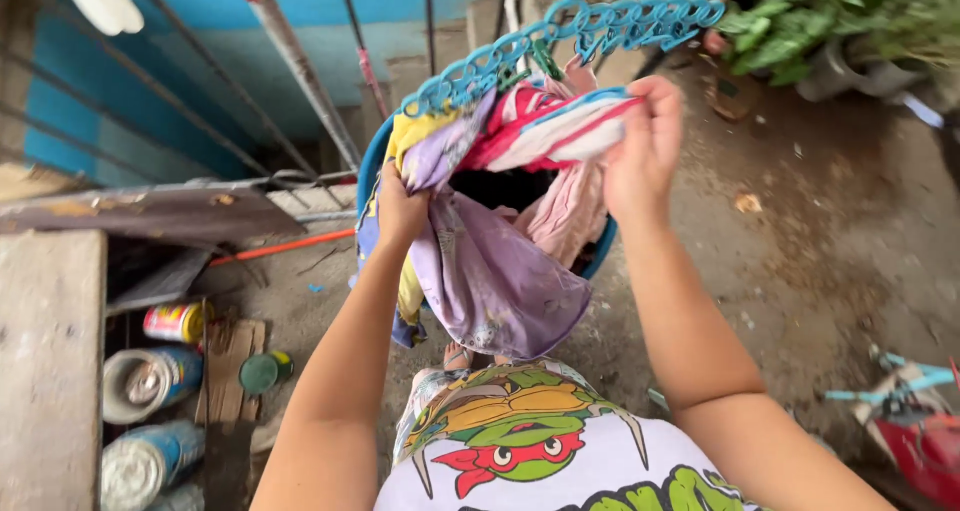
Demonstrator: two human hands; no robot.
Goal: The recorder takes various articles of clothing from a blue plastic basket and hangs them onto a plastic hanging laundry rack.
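A blue plastic hanger rack [590,26] with a row of ring-shaped holes runs across the upper middle of the frame, and bunched laundry hangs below it over a blue tub [372,161] whose rim shows at the left of the cloth. At the upper left, metal bars [300,71] slant in front of a blue-painted wall [300,11]. At the lower left, several tin cans [150,381] lie beside a concrete ledge [50,361], with a green lid [262,371] near them on the dirt floor [820,231]. A potted green plant [820,21] sits at the upper right, and a red and blue toy [915,421] lies at the lower right. The laundery bundle hides most of the tub's inside. The left hand [400,211], at the centre left, has its grip closed tight around a fold of a lilac cloth [490,271], which drapes down toward the centre. The right hand [645,146], raised at the centre right with the forearm reaching up from the lower right, pinches a red, white and blue striped cloth [555,131] between thumb and fingers just below the rack. A pink garment [565,211] hangs between the two hands.
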